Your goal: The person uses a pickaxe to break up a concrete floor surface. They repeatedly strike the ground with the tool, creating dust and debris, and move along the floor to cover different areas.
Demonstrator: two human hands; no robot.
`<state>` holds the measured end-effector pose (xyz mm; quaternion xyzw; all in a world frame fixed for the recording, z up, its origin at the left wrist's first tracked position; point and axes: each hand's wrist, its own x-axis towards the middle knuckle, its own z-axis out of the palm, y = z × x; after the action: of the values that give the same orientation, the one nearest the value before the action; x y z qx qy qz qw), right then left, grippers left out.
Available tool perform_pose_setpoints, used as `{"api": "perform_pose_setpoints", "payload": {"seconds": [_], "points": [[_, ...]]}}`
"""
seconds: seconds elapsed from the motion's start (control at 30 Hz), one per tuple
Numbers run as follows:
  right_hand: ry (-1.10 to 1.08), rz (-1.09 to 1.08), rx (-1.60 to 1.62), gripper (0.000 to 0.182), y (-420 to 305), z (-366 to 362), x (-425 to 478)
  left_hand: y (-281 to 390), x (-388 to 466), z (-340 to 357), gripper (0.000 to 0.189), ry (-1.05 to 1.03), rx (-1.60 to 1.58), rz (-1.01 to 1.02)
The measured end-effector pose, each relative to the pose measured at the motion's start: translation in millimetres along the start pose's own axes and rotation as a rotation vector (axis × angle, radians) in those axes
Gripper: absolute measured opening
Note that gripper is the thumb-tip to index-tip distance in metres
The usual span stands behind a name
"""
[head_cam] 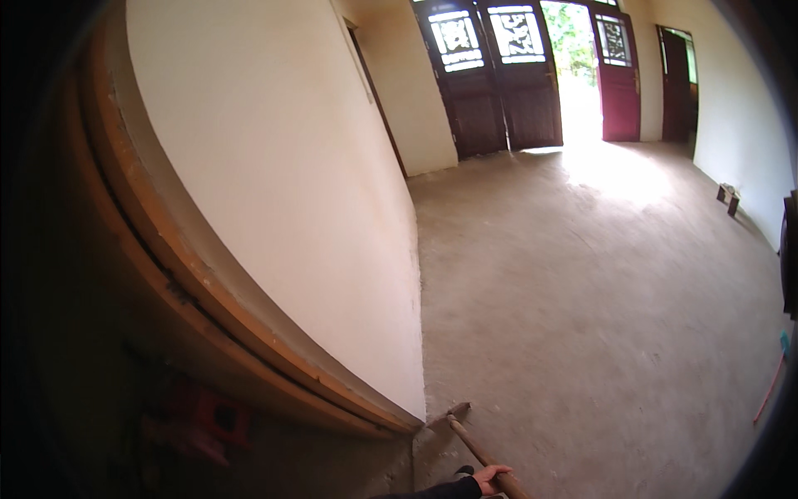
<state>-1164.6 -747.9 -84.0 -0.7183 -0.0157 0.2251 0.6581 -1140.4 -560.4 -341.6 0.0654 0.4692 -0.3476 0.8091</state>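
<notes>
My left hand (492,479), in a dark sleeve, is closed around the thick wooden handle (469,440) of a long tool at the bottom of the view. The tool's narrow dark head (460,410) rests on or just above the concrete floor, close to the wall's end by the door frame. Whether it is a hoe or a pick cannot be told. The handle runs from the head down past my hand and out of the bottom edge. Part of a dark shoe (464,470) shows just above my sleeve. My right hand is out of view.
A wooden door frame (206,280) and pale wall (299,187) stand at left, with a red plastic thing (227,418) in the dark room beyond. Dark double doors (530,106) are far ahead, one leaf open. A small wooden stool (729,194) and a red-handled tool (770,387) lie right.
</notes>
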Motion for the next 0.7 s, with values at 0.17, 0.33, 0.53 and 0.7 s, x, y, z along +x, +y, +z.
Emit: {"api": "perform_pose_setpoints", "payload": {"seconds": [0.17,0.33,0.53,0.7], "points": [[0.106,-0.153,-0.042,0.037,7,-18,-9,-2,-18,28,0.032,0.138,0.173,0.014],[0.143,-0.132,0.012,0.050,37,-36,-49,11,-21,25,0.028,0.197,0.225,0.166],[0.254,-0.216,0.025,0.046,42,-48,-64,6,2,27,0.023,0.225,0.108,0.101],[0.318,0.044,0.275,0.052,32,-35,-89,0,-13,36,0.022,0.318,0.174,0.040]]}}
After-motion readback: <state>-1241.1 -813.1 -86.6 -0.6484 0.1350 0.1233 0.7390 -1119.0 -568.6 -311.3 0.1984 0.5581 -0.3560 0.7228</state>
